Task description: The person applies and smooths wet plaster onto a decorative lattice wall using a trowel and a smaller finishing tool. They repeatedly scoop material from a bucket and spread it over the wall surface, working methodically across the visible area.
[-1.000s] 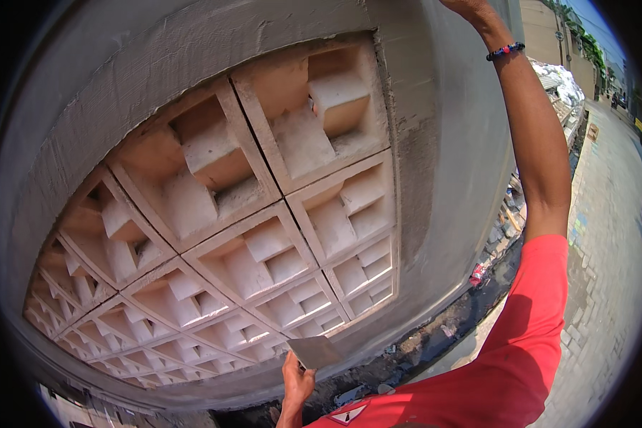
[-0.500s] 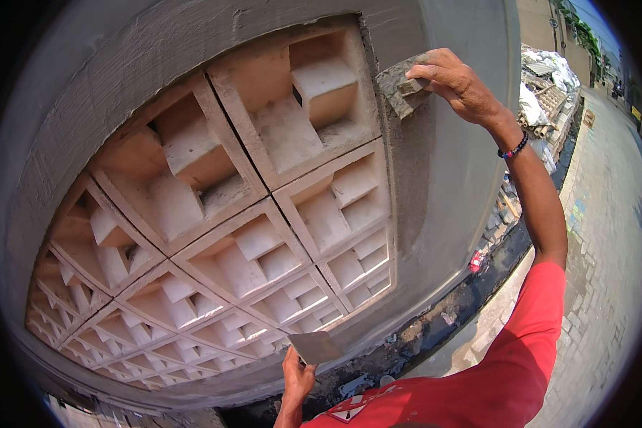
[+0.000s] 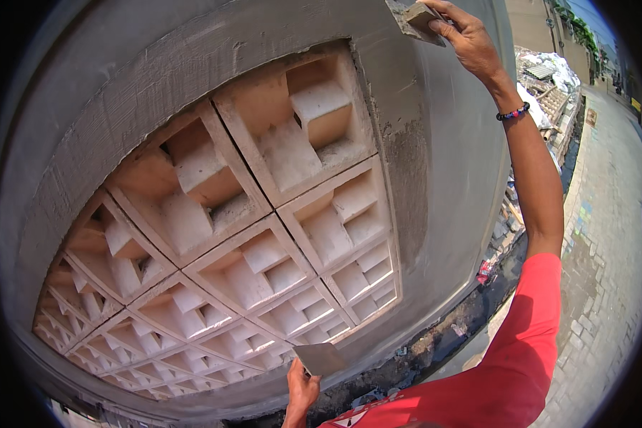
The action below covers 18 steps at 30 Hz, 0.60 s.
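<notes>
In the head view, a pale pinkish screen of square concrete blocks with stepped hollows (image 3: 242,282) fills the middle, set in a smooth grey plastered wall (image 3: 455,185). Above the screen's upper right corner, the person's right hand (image 3: 466,39) is closed, fingers and thumb pinching a flat grey-brown hand tool (image 3: 422,21) with a straight edge. The tool lies at the wall surface; whether it presses there cannot be told. Below the screen's lower edge, the left hand (image 3: 303,391) is curled round the near end of a thin, flat, grey rectangular plate (image 3: 321,359), which overlaps that edge in view.

Just right of the screen runs a darker, rough mortar patch (image 3: 406,185). A dark beaded bracelet (image 3: 513,113) circles the right wrist. Farther right of the screen lie a rubble heap (image 3: 546,100) and a light grey paved lane (image 3: 603,299).
</notes>
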Each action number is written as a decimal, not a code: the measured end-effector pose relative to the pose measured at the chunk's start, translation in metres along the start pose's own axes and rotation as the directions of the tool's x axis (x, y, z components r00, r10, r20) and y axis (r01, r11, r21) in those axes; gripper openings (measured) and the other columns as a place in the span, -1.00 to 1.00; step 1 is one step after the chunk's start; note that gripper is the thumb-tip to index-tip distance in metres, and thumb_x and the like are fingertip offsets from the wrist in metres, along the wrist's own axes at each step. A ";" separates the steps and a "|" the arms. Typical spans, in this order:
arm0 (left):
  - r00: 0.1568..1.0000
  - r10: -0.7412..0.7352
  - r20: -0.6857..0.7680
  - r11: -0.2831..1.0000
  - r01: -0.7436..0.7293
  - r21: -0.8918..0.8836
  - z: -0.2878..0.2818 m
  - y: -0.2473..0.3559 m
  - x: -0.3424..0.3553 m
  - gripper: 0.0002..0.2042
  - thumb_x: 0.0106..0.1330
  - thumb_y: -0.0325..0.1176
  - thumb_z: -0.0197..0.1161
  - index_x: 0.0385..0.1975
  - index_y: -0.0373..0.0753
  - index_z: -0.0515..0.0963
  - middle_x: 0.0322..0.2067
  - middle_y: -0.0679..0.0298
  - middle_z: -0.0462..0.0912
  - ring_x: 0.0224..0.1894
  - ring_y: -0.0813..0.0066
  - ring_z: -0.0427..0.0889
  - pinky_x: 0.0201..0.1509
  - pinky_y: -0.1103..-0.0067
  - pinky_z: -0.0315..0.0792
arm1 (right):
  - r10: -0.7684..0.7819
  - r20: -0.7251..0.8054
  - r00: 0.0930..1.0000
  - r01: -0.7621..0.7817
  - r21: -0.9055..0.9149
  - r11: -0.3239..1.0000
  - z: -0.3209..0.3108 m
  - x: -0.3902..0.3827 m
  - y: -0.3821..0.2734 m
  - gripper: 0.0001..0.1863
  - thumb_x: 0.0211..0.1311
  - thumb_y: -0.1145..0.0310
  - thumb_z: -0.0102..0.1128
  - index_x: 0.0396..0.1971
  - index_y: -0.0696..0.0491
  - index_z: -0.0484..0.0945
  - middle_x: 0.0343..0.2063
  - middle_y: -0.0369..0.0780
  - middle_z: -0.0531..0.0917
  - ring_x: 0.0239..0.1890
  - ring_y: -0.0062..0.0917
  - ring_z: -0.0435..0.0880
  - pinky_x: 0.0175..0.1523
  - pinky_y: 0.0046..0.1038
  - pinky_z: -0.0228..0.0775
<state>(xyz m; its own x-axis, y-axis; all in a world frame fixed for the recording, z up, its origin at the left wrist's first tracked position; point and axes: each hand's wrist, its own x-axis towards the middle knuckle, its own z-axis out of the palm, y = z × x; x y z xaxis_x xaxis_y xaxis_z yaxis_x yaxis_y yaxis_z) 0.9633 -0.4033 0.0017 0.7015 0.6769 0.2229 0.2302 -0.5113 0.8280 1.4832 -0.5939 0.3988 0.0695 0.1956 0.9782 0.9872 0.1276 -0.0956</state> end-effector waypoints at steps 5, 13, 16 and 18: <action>0.999 0.032 -0.014 0.999 -0.032 -0.033 0.004 -0.013 0.000 -0.69 0.10 -0.59 0.26 -0.10 -0.33 0.54 -0.17 0.07 0.60 -0.09 0.13 0.61 0.01 0.41 0.45 | -0.028 -0.080 0.996 0.025 -0.038 0.999 -0.002 0.089 -0.003 -0.64 0.29 0.48 0.14 0.10 0.10 0.55 0.02 -0.21 0.66 0.00 -0.44 0.61 0.18 -0.37 0.41; 0.998 -0.062 -0.005 0.988 0.061 -0.139 0.007 -0.021 -0.003 -0.67 0.11 -0.60 0.25 -0.08 -0.32 0.55 -0.16 0.10 0.60 -0.09 0.23 0.60 0.04 0.43 0.44 | -0.207 0.223 0.953 0.219 -0.032 0.975 0.015 0.034 0.005 -0.68 0.30 0.50 0.10 0.04 0.13 0.57 -0.09 -0.22 0.67 -0.06 -0.51 0.61 0.08 -0.39 0.46; 0.999 -0.047 0.026 0.992 0.050 -0.114 0.008 -0.022 0.000 -0.67 0.10 -0.61 0.25 -0.07 -0.32 0.55 -0.16 0.09 0.60 -0.09 0.22 0.60 0.04 0.42 0.44 | -0.084 0.279 0.956 0.123 -0.125 0.985 0.020 -0.030 -0.001 -0.63 0.33 0.54 0.07 0.11 -0.04 0.55 -0.03 -0.28 0.63 0.06 -0.43 0.57 0.24 -0.40 0.40; 0.997 -0.058 0.053 0.987 0.065 -0.149 0.009 -0.023 0.004 -0.66 0.10 -0.62 0.25 -0.07 -0.32 0.55 -0.16 0.08 0.61 -0.09 0.20 0.61 0.04 0.42 0.44 | -0.082 0.278 0.957 0.130 -0.158 0.979 0.024 -0.062 -0.005 -0.63 0.28 0.55 0.11 0.06 -0.06 0.57 -0.10 -0.31 0.65 0.00 -0.42 0.55 0.20 -0.37 0.40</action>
<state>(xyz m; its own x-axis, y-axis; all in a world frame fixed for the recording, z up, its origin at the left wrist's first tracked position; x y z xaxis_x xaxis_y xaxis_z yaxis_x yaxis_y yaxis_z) 0.9668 -0.3938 -0.0209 0.7218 0.6763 0.1470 0.1724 -0.3815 0.9082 1.4705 -0.5837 0.3347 -0.0545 0.4473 0.8927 0.9980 -0.0038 0.0629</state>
